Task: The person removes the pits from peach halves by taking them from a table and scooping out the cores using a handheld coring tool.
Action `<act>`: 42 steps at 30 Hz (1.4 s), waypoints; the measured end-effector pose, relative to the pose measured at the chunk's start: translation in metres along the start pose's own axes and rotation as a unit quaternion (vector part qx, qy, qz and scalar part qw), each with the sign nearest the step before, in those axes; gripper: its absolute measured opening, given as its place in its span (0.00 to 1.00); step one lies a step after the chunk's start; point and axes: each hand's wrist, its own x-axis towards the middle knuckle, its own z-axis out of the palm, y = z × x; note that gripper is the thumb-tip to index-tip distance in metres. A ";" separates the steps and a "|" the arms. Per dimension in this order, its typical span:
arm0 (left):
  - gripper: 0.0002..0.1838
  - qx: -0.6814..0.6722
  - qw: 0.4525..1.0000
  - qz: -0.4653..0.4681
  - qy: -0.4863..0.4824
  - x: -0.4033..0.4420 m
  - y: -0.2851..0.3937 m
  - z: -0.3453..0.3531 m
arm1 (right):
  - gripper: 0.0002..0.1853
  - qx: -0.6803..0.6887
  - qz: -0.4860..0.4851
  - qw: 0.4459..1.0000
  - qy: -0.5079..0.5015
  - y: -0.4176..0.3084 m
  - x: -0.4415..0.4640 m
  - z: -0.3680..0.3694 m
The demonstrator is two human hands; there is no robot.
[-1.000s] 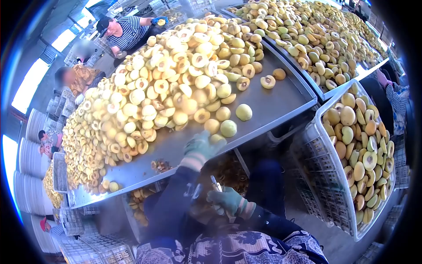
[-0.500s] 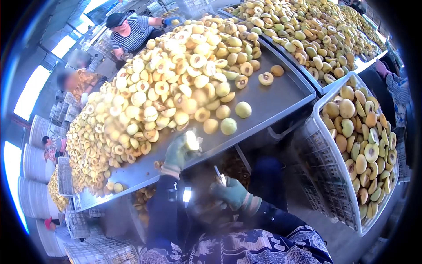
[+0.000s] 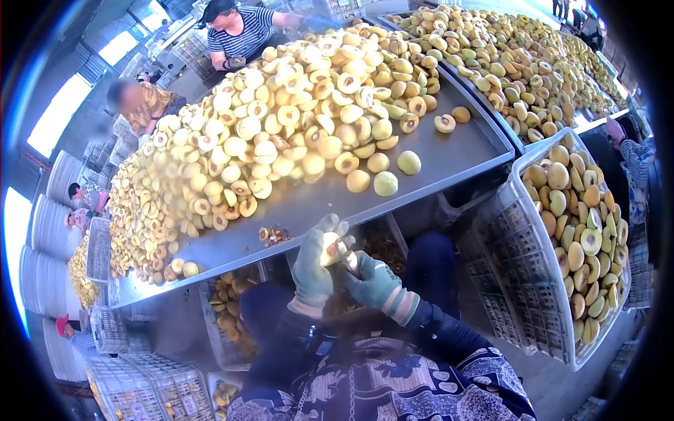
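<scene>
My left hand (image 3: 314, 270), in a grey-green knitted glove, grips a peach half (image 3: 330, 250) with its cut face turned to the right. My right hand (image 3: 378, 282), gloved the same way, is closed around a small metal-tipped tool (image 3: 350, 261). The tool's tip is at the cut face of the fruit, and its exact shape is hard to make out. Both hands are in front of the near edge of a metal table (image 3: 449, 165). On that table lies a large heap of yellow peach halves (image 3: 281, 119). Small brown scraps (image 3: 274, 236) sit near the edge.
At the right stands a tilted white plastic crate (image 3: 505, 274) filled with peach halves. Below the table is another crate (image 3: 217, 330) with fruit. A second heaped table (image 3: 519, 77) is at the back right. Co-workers (image 3: 242, 31) stand at the far side.
My left hand has come down and toward me from the table edge with the peach half. My right hand has brought the tool up to the fruit. The view has shifted slightly.
</scene>
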 end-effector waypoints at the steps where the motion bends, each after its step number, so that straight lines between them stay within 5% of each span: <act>1: 0.23 0.025 0.999 0.024 0.003 -0.003 -0.001 0.000 | 0.14 0.038 0.018 0.999 -0.015 -0.003 -0.002 0.001; 6: 0.23 0.068 0.995 0.067 0.008 -0.014 0.010 0.005 | 0.16 0.202 0.203 0.952 -0.105 -0.037 -0.011 -0.005; 9: 0.21 0.024 0.998 0.044 0.028 -0.018 0.010 0.005 | 0.18 0.136 0.187 0.964 -0.132 -0.032 -0.009 -0.001; 12: 0.21 0.013 0.999 0.026 0.046 -0.020 0.005 0.002 | 0.14 -0.007 -0.065 0.998 -0.016 0.014 -0.002 0.021; 18: 0.23 0.047 0.994 0.070 0.070 -0.027 0.003 0.008 | 0.12 0.324 0.068 0.942 -0.059 -0.014 -0.017 0.022; 21: 0.22 0.060 0.991 0.098 0.065 -0.028 0.005 0.012 | 0.11 0.351 0.105 0.928 -0.068 -0.026 -0.021 0.021; 24: 0.21 0.068 0.990 0.118 0.047 -0.029 0.001 0.007 | 0.11 0.297 0.152 0.934 -0.126 -0.034 -0.021 0.007; 27: 0.21 0.017 0.996 0.070 0.055 -0.029 0.005 0.009 | 0.12 0.083 -0.098 0.992 -0.004 -0.015 -0.017 0.018; 33: 0.21 0.027 0.993 0.067 0.095 -0.031 0.003 0.015 | 0.15 0.092 -0.014 0.993 -0.071 -0.019 -0.019 0.007; 36: 0.13 -0.024 0.994 0.085 0.067 -0.032 -0.003 0.003 | 0.15 0.125 -0.053 0.988 -0.077 -0.008 -0.014 0.012; 37: 0.19 0.014 0.994 0.065 0.087 -0.033 -0.002 0.004 | 0.16 0.057 -0.015 0.993 -0.107 -0.016 -0.010 0.007; 40: 0.18 -0.001 0.990 0.078 0.116 -0.034 -0.001 0.011 | 0.21 -0.135 0.085 0.968 -0.195 -0.032 -0.007 -0.008; 42: 0.17 0.007 0.990 0.073 0.120 -0.034 -0.001 0.008 | 0.21 0.005 0.077 0.981 -0.178 -0.033 -0.010 -0.004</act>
